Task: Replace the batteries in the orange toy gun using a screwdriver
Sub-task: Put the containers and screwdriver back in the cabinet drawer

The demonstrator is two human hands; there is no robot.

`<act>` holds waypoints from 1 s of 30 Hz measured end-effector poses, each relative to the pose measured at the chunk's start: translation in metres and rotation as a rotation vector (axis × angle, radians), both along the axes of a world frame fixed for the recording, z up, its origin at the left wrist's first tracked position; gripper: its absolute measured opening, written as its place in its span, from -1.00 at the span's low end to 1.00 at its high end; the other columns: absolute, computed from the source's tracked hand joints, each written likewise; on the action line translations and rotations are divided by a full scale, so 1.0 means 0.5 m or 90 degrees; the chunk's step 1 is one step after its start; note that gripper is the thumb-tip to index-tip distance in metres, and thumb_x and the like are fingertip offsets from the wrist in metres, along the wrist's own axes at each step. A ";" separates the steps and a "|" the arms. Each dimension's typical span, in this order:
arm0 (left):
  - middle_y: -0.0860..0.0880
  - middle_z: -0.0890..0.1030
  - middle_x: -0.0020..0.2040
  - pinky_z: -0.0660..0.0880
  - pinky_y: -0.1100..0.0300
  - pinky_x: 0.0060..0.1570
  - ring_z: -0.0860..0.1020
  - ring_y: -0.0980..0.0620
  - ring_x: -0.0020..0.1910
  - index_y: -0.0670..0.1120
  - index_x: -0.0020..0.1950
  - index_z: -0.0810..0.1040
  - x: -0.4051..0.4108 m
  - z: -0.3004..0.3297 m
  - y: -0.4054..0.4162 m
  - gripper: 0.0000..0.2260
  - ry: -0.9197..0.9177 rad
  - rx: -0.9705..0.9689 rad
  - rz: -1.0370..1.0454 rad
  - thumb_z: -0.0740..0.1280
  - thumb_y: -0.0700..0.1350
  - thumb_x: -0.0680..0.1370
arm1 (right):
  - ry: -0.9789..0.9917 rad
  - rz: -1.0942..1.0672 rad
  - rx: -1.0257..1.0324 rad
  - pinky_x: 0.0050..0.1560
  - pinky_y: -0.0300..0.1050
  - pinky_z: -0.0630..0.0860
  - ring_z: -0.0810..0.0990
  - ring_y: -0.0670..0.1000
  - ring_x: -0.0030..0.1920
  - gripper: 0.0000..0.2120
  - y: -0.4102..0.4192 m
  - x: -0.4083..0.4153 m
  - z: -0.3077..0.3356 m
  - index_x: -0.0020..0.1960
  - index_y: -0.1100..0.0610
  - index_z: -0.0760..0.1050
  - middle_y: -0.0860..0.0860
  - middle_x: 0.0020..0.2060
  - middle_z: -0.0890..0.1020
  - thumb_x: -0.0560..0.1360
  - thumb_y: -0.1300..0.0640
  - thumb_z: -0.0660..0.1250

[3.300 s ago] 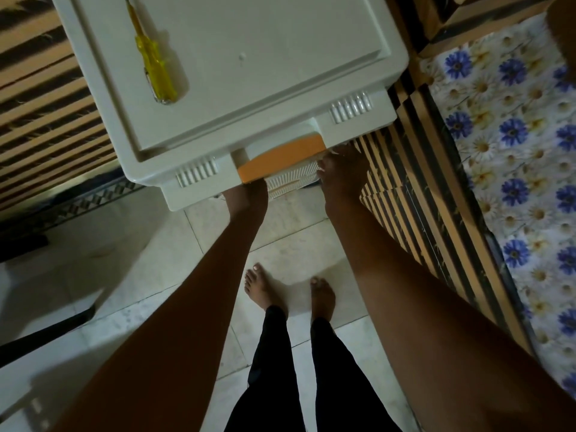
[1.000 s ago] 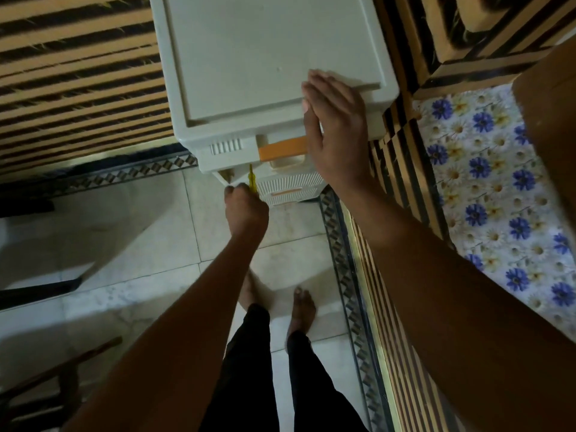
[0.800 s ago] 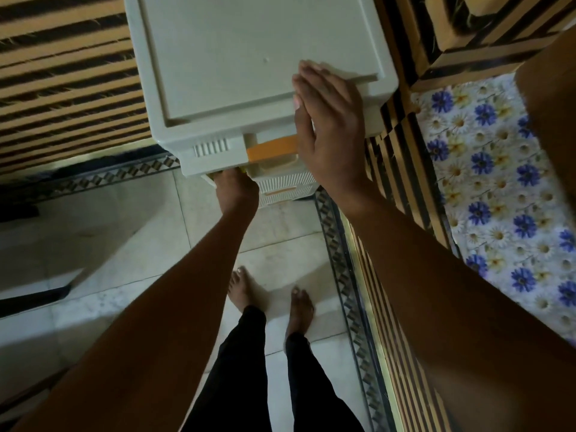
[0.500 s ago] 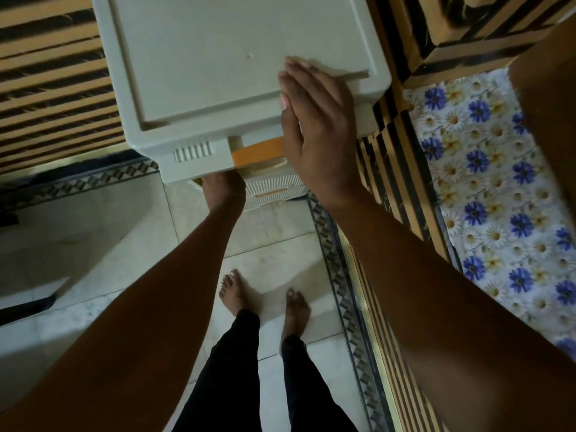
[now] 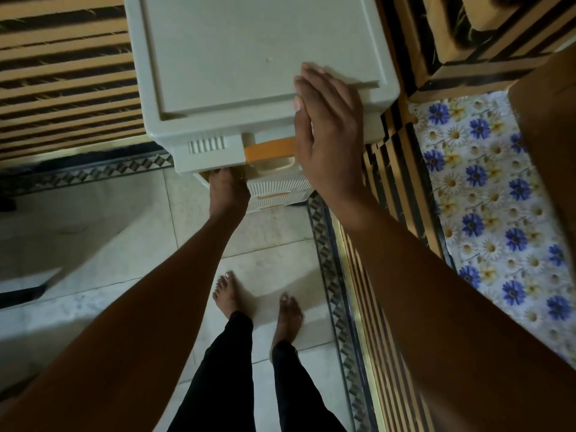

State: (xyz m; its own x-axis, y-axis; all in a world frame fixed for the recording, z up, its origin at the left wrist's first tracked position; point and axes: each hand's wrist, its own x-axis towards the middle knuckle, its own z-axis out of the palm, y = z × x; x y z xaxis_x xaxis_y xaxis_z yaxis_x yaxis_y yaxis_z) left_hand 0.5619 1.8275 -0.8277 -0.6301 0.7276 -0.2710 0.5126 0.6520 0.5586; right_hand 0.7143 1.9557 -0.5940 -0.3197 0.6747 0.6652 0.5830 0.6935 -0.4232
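— Right hand [image 5: 330,135]: how is it placed?
— It is laid flat, fingers straight and together, on the front right corner of the top of the cream plastic drawer unit [image 5: 249,63], just right of the orange drawer handle [image 5: 269,149].
— And the left hand [image 5: 227,191]?
— It is reached under the unit's top front edge, left of the orange handle, at a lower drawer [image 5: 280,191]. Its fingers are hidden, so whether anything is gripped cannot be told.
— Where are the toy gun and screwdriver?
— Neither can be seen.
— What surrounds the unit?
— Pale floor tiles [image 5: 93,244] are seen below it, where bare feet [image 5: 226,294] are planted; a blue-flowered cloth [image 5: 486,188] is spread to its right.
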 end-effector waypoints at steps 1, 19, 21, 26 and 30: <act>-0.13 0.50 0.34 0.51 -0.09 0.36 0.49 -0.14 0.30 -0.02 0.42 0.44 0.003 0.081 0.024 -0.63 -0.008 0.042 0.000 0.23 -0.07 0.60 | 0.001 -0.001 0.004 0.33 0.14 0.51 0.59 0.15 0.32 -0.73 0.002 -0.001 0.000 0.24 0.29 0.64 0.16 0.25 0.67 0.64 0.20 0.28; -0.18 0.61 0.02 0.61 0.07 -0.06 0.63 -0.13 -0.05 -0.28 0.07 0.60 0.101 0.501 -0.111 -0.92 0.119 0.358 -0.195 0.34 -0.31 0.62 | -0.131 0.033 -0.093 0.37 0.07 0.45 0.43 0.23 0.38 -0.75 -0.099 0.064 0.047 0.25 0.23 0.61 0.27 0.33 0.50 0.61 0.16 0.36; -0.23 0.61 0.04 0.59 0.10 -0.05 0.62 -0.17 -0.02 -0.31 0.10 0.59 0.086 0.543 -0.098 -0.88 0.190 0.400 -0.217 0.33 -0.28 0.63 | -0.198 0.030 -0.104 0.31 0.10 0.45 0.43 0.21 0.35 -0.74 -0.109 0.071 0.040 0.22 0.18 0.60 0.22 0.31 0.51 0.56 0.13 0.38; -0.28 0.51 0.44 0.38 -0.05 0.48 0.42 -0.26 0.47 -0.31 0.45 0.48 0.008 0.598 -0.003 -0.64 0.285 0.305 -0.229 0.29 -0.21 0.67 | -0.315 0.020 -0.098 0.23 0.15 0.37 0.48 0.11 0.32 -0.69 -0.107 0.069 0.050 0.26 0.09 0.57 0.05 0.26 0.55 0.54 0.03 0.34; -0.28 0.48 0.48 0.32 -0.07 0.54 0.41 -0.29 0.51 -0.30 0.44 0.52 -0.041 0.585 0.036 -0.64 0.277 0.236 -0.295 0.30 -0.16 0.68 | -0.300 -0.003 -0.145 0.17 0.16 0.35 0.51 0.10 0.21 -0.74 -0.098 0.054 0.076 0.06 0.06 0.60 0.01 0.13 0.57 0.59 -0.09 0.25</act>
State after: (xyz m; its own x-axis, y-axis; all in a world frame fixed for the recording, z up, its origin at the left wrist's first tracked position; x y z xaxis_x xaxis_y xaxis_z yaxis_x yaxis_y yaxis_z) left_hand 0.5415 1.8453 -0.5354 -0.2307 0.9407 0.2486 0.9151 0.1229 0.3841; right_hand 0.7414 1.9068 -0.5561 -0.5452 0.7878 0.2864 0.7494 0.6112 -0.2545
